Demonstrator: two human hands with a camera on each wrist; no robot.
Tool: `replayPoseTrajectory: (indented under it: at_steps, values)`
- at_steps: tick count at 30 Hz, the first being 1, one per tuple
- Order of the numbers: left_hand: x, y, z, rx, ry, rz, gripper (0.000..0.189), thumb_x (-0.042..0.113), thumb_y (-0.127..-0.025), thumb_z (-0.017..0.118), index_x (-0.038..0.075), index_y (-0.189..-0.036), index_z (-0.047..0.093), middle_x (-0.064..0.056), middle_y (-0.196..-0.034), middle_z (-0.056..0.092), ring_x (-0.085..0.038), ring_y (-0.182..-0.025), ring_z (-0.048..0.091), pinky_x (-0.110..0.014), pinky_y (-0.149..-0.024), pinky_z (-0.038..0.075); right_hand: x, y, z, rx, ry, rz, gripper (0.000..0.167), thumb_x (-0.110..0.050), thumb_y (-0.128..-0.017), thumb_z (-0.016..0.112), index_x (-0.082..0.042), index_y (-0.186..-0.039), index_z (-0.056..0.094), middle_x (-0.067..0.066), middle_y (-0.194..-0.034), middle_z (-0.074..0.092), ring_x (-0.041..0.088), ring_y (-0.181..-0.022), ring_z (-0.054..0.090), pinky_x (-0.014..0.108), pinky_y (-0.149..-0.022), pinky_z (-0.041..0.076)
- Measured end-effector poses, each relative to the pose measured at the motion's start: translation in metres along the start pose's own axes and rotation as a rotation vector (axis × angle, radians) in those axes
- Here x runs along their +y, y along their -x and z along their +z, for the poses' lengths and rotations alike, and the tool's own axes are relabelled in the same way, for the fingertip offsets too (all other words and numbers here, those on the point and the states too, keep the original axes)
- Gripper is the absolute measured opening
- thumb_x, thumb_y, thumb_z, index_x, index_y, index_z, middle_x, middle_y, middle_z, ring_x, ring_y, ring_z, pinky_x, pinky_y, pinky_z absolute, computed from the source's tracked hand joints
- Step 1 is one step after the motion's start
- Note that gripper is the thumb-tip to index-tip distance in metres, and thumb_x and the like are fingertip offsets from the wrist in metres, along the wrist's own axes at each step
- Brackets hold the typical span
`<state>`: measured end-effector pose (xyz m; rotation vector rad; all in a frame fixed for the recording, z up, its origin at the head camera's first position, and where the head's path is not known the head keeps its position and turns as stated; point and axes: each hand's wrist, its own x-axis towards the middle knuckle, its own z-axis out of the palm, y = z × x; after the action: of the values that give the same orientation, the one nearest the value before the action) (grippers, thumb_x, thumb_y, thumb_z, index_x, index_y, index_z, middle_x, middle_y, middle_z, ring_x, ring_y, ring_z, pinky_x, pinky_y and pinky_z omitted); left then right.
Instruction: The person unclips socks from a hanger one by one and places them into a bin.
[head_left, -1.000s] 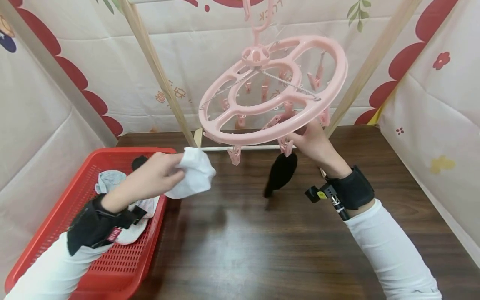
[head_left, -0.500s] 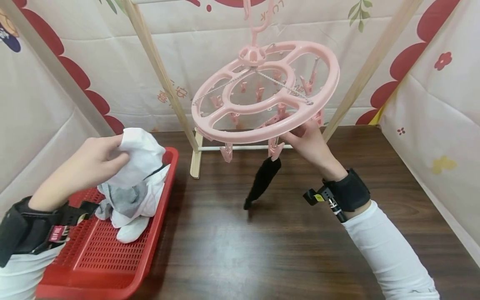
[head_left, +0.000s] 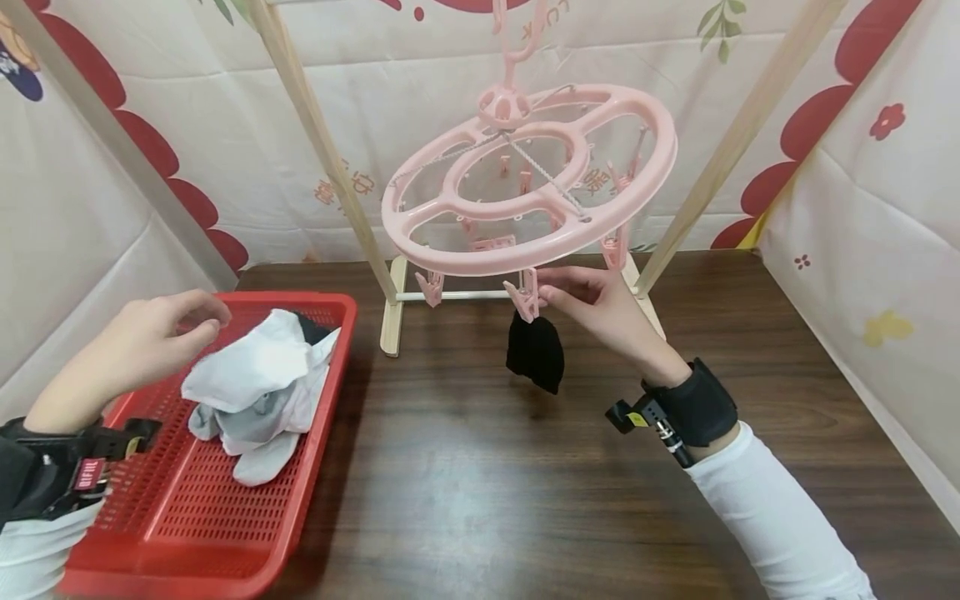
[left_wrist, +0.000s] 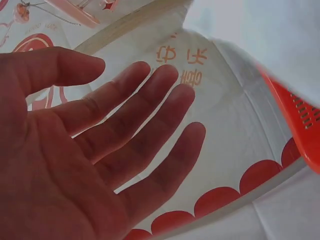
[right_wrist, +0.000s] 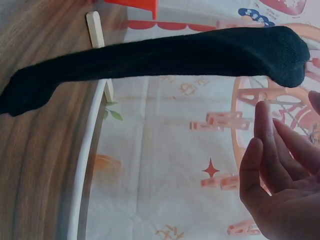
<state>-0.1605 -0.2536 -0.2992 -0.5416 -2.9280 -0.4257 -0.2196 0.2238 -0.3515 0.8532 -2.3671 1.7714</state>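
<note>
My left hand [head_left: 150, 342] hovers over the left side of a red plastic basket [head_left: 343, 333], fingers loosely bent and holding nothing. A white sock [head_left: 251, 367] lies beside it on a small heap, with a grey sock [head_left: 258, 408] underneath. My right hand [head_left: 600, 312] is under the near rim of a pink round clip hanger [head_left: 480, 260], fingertips right at a pink clip [head_left: 525, 296]. From that clip hangs a black sock [head_left: 536, 354]. In the right wrist view the black sock [right_wrist: 160, 57] stretches long past my loosely bent fingers [right_wrist: 265, 135], thumb apart from them.
The hanger hangs from a wooden frame [head_left: 322, 158] with a white crossbar [head_left: 457, 295] near the brown table [head_left: 465, 467]. Other pink clips [head_left: 615, 248] dangle beneath its rings. Printed cloth walls [head_left: 862, 275] enclose the back and sides.
My left hand has carried the white sock left to the basket and let it go onto the heap. The hanger has turned, and the black sock with my right hand has shifted slightly.
</note>
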Motion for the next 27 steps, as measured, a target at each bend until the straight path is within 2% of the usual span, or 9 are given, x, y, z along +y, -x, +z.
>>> replayPoseTrajectory:
  at_steps: [2,9,15,21,27]
  values:
    - [0.0,-0.001,0.001,-0.008,0.022,-0.001,0.014,0.002,-0.089,0.06,-0.001,-0.102,0.064,-0.021,-0.099,0.066,-0.039,-0.084,0.064,-0.052,-0.07,0.047,-0.001,0.001,0.003,0.0,0.01,-0.006,0.028,-0.006,-0.093,0.062,0.002,-0.12,0.065,0.007,-0.108,0.069,0.016,-0.094,0.065,0.026,-0.081,0.05]
    - [0.013,-0.008,0.007,-0.055,0.075,0.01,0.016,0.007,-0.091,0.06,0.002,-0.106,0.065,-0.012,-0.098,0.067,-0.032,-0.089,0.064,-0.049,-0.074,0.047,-0.01,0.002,0.012,-0.023,-0.034,-0.035,0.031,0.0,-0.091,0.061,0.006,-0.122,0.061,0.014,-0.116,0.065,0.024,-0.104,0.063,0.028,-0.086,0.049]
    - [0.022,-0.013,0.016,-0.064,0.124,0.089,0.015,0.002,-0.088,0.062,0.002,-0.102,0.065,-0.009,-0.095,0.067,-0.028,-0.089,0.063,-0.048,-0.075,0.05,-0.021,0.002,0.021,-0.065,-0.09,-0.059,0.037,-0.001,-0.091,0.061,0.004,-0.127,0.058,0.014,-0.122,0.062,0.026,-0.111,0.06,0.033,-0.088,0.049]
    - [0.032,-0.015,0.025,-0.088,0.2,0.168,0.017,0.0,-0.086,0.063,0.001,-0.102,0.065,-0.008,-0.093,0.067,-0.025,-0.088,0.064,-0.048,-0.073,0.052,-0.032,0.002,0.028,-0.092,-0.142,-0.073,0.039,-0.007,-0.092,0.064,0.005,-0.128,0.056,0.016,-0.118,0.064,0.028,-0.111,0.06,0.031,-0.086,0.049]
    - [0.035,-0.014,0.028,-0.106,0.23,0.17,0.017,0.001,-0.086,0.063,0.001,-0.103,0.064,-0.008,-0.095,0.067,-0.026,-0.09,0.064,-0.049,-0.073,0.053,-0.038,-0.002,0.034,-0.13,-0.146,-0.053,0.04,-0.013,-0.093,0.064,0.001,-0.129,0.056,0.012,-0.12,0.064,0.025,-0.114,0.058,0.032,-0.088,0.048]
